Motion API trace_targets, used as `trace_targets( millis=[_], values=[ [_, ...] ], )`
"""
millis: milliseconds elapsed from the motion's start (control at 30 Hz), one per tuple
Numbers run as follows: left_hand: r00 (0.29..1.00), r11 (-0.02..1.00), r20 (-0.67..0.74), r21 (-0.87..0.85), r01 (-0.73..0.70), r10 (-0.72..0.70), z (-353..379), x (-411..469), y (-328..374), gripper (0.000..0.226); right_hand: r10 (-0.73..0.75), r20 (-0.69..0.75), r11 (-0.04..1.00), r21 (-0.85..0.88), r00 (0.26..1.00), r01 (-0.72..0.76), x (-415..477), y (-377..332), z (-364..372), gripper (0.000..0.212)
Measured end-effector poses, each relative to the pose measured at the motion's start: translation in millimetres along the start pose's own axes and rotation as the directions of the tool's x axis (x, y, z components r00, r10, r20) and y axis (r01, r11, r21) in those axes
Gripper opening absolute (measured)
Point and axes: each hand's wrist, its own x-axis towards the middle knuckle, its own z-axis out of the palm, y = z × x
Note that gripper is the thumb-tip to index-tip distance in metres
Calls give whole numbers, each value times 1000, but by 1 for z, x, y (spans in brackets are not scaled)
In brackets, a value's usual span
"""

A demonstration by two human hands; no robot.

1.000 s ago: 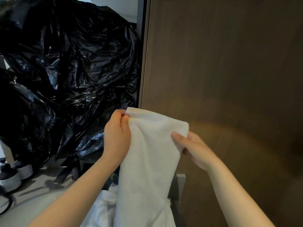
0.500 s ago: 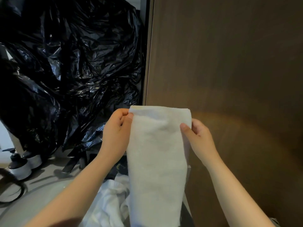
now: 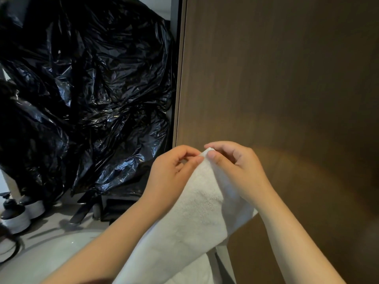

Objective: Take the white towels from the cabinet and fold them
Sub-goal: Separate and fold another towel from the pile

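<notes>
Presently left hand (image 3: 174, 173) and right hand (image 3: 235, 169) pinch together the top corner of the soft white terry towel (image 3: 196, 218), held before the brown wooden cabinet door (image 3: 276, 78) (limp, light; best gripped at corners)

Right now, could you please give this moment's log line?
folding; left hand pinches corner of white terry towel; right hand pinches same corner

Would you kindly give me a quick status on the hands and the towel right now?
Left hand and right hand pinching top corner of the white towel. Towel hangs down between forearms. Black plastic at left, not touching.
</notes>
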Motion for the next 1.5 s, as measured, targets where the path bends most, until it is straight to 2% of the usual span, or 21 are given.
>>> trace_targets(
  millis=[133,267,467,567,667,767,867,1000,1100,1233,1300,1433,1500],
  values=[
    [996,996,44,-45,81,-79,1,-13,-7,9,51,-55,995,94,997,-45,-8,7,2,18],
    [986,997,151,-14,79,-76,-3,-33,-25,17,62,-93,996,70,994,-56,-14,13,-3,19],
    [949,981,316,188,-54,-8,-12,-44,-42,38,34,-175,999,5,984,-33,-20,29,-10,20],
    [904,946,426,310,-98,-46,-17,-55,-55,41,46,-214,999,-14,976,-51,-25,36,-17,21],
    [875,932,474,353,-81,-103,-25,-66,-68,39,66,-251,996,-42,966,-79,-29,43,-23,21],
    [863,927,490,368,-74,-125,-32,-74,-79,41,82,-285,994,-48,955,-100,-33,49,-28,22],
    [857,914,506,386,-125,-96,-36,-77,-87,48,109,-328,992,-26,938,-124,-37,55,-29,21],
    [880,881,472,436,-183,-51,-39,-81,-100,47,152,-365,986,-10,919,-167,-40,64,-30,21],
    [926,805,373,532,-262,55,-49,-70,-110,47,188,-331,980,-1,925,-200,-43,73,-34,21],
    [919,702,365,616,-358,149,-66,-45,-112,60,255,-248,965,11,935,-260,-49,87,-37,26],
    [908,724,409,600,-340,88,-74,-39,-114,58,290,-246,955,7,925,-297,-52,95,-37,25],
    [813,703,546,659,-267,-203,-78,-52,-130,36,364,-282,928,23,888,-373,-59,106,-36,23],
    [845,708,492,672,-218,-208,-76,-59,-141,27,374,-285,921,6,882,-389,-62,114,-36,22]
  ],
)
